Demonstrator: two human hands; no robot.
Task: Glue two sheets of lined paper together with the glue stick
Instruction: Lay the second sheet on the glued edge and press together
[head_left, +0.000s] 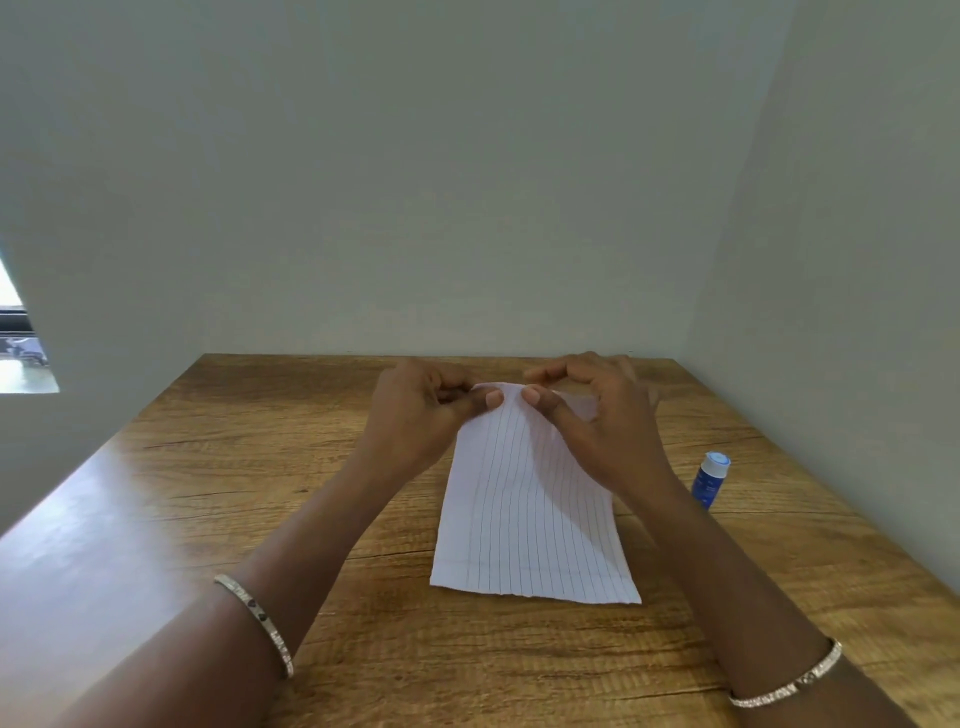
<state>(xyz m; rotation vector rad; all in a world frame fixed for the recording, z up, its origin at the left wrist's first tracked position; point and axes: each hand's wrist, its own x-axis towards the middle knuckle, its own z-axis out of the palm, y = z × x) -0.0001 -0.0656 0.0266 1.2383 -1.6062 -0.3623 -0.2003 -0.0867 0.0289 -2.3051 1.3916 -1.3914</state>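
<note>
We note lined paper (524, 499) lying lengthwise on the wooden table (208, 519), near edge flat. Left hand (415, 410) and right hand (608, 415) each pinch its far edge, thumbs on top. One sheet or two, we cannot tell. Glue stick (710, 480) stands right of the paper, apart from it. Walls (467, 208) close in behind and on the right.
</note>
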